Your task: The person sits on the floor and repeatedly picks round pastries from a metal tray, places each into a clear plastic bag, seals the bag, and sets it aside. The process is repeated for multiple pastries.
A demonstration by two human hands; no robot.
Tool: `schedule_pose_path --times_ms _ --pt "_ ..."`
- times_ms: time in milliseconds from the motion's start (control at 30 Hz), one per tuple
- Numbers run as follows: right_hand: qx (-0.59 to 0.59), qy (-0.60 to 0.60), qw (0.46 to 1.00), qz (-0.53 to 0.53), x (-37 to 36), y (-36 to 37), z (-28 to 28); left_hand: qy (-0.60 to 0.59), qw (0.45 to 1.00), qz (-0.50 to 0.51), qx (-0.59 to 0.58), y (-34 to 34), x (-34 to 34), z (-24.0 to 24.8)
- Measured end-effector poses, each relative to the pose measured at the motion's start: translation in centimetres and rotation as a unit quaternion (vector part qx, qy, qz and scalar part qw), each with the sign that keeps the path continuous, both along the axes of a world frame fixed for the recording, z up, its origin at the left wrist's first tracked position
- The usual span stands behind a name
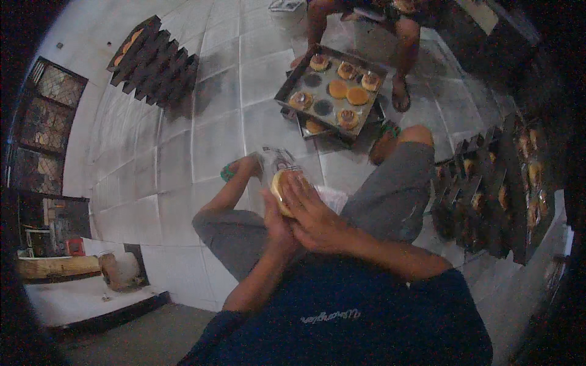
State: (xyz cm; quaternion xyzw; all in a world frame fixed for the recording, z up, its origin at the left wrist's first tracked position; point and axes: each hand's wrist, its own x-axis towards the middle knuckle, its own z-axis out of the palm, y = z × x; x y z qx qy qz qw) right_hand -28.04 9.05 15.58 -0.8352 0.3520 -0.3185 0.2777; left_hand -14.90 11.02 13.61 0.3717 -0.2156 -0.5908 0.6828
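Observation:
A round golden bun (279, 186) is held between my two hands in front of my lap. My left hand (278, 222) supports it from below and the left, fingers closed against its side. Across its right side lie the fingers of my right hand (314, 213), pressed on it. A clear plastic bag (279, 160) with dark print shows just beyond the bun; whether the bun is inside the bag I cannot tell. Whitish plastic (331, 197) lies by my right hand, above my lap.
Ahead, a dark baking tray (322, 105) with several round buns, some brown-topped, rests on another tray. A co-worker's leg (406, 52) is beyond it. Stacked dark trays stand on the left (155, 64) and the right (488, 189). Pale tiles (171, 177) cover the floor.

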Motion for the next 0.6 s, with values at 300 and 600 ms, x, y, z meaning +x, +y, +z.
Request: schedule_pose_path --times_ms 300,600 --pt "0.013 -0.076 0.996 -0.033 -1.7 -1.1 1.1 0.198 0.969 -0.08 0.126 -0.3 1.9 -1.8" --pt "-0.207 -0.159 0.958 -0.115 -3.9 -4.8 3.2 -0.431 0.872 -0.179 0.148 2.5 0.5 8.7"
